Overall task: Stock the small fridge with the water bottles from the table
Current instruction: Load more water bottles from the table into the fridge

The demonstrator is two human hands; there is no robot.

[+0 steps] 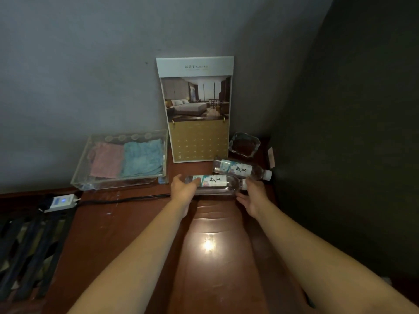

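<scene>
The near bottle (215, 185) lies crosswise by the table's (136, 223) far right corner, cap pointing right. My left hand (182, 190) wraps its base. My right hand (255, 197), fingers straight, holds nothing at the cap end.

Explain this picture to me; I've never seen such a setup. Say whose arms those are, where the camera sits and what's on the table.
There is no machine here: a person wears one wide-angle camera on the head, so you look down along their two bare arms. The left hand grips the base end of the near bottle, which is on its side at the far end of the brown table. The right hand is at its cap end; whether its fingers grip yet is unclear. A second bottle lies behind. Against the wall leans a calendar; left of it stands a clear tray with pink and blue cloths, right of it a glass dish.
</scene>
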